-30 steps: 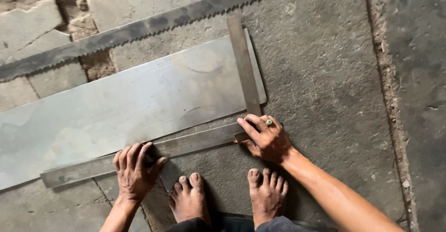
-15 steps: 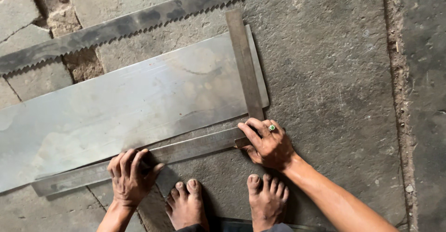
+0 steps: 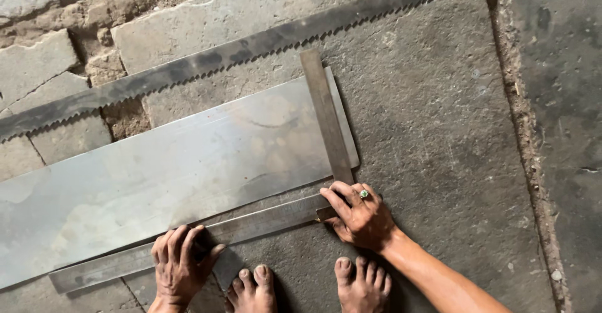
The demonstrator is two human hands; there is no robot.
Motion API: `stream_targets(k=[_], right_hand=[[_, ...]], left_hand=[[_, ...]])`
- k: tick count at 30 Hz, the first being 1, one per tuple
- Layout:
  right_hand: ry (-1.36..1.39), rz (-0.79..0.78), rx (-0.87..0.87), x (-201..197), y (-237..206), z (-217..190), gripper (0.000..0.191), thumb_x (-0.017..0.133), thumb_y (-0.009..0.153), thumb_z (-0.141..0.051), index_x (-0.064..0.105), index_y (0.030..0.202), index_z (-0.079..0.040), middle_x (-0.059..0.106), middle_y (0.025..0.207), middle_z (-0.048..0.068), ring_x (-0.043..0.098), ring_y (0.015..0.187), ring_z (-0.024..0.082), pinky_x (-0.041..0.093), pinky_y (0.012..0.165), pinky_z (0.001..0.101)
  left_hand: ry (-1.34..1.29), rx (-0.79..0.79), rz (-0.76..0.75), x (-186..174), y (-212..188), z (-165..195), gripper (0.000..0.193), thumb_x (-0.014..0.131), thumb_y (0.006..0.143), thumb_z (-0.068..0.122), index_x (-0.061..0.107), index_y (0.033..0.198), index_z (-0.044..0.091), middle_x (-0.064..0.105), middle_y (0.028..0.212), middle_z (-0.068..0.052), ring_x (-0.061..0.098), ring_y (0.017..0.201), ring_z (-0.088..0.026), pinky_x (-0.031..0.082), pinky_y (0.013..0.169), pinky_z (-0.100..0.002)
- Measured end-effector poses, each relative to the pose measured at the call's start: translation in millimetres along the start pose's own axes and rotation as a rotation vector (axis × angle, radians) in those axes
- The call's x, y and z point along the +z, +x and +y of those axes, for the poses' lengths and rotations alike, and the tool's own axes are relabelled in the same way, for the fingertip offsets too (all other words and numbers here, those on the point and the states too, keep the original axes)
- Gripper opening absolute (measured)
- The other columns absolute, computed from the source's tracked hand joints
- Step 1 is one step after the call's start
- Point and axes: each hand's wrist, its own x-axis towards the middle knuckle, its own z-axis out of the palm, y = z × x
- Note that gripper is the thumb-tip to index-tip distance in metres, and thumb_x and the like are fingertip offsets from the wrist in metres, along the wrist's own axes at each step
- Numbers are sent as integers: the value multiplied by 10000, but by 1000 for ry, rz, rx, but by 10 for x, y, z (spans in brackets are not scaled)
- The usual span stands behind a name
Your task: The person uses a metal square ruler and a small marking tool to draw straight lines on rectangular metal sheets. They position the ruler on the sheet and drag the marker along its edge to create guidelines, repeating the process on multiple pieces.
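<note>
Left hand (image 3: 183,264): pressed flat, fingers spread, on the near-left stretch of the square's long arm; it grasps nothing, only pins the arm down.
Right hand (image 3: 359,216): fingers laid over the corner of the square, where its two arms meet; not clenched, resting on top with a green-stoned ring (image 3: 363,194) showing.
Steel square (image 3: 276,216): large L-shaped tool lying flat; one arm runs along the near edge of the sheet, the other crosses the sheet's right end toward the far side.
Metal sheet (image 3: 169,175): long dull grey strip flat on the floor, slanting from near left to far right.
Saw blade (image 3: 207,59): long toothed band beyond the sheet, apart from it.
Bare feet (image 3: 307,285): just near of the square.
Stone floor (image 3: 451,119): grey slabs, cracked at far left.
</note>
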Motion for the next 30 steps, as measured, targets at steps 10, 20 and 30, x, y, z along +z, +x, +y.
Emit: stream_targets(k=[10,20,30], right_hand=[[6,28,-6,-32,53,-34,610,781,826,-347,599,1319,-37,601,1213,139,608,944,335,501,880,457],[138,320,233,-281,-53,1,567,540,1024,-203,389,1511,46,515,1415,258,590,1159,375,515,984,449],[365,132,671,-610,522,278,394,555,1043,-175,510,1422,-78,743,756,133,779,688,278,597,618,395]], left_hand=[[25,38,-21,-65,98,41,639,759,807,476,590,1271,71,589,1295,-161,537,1236,-350,365,1091,-498],[-137,258,-14,-261,841,507,737,761,786,488,562,1377,94,521,1356,-178,436,1277,-366,339,1036,-537],[-43,77,-664,-51,2565,2096,1252,939,633,478,261,1554,-30,35,1694,-149,115,1545,-402,219,1176,-640]])
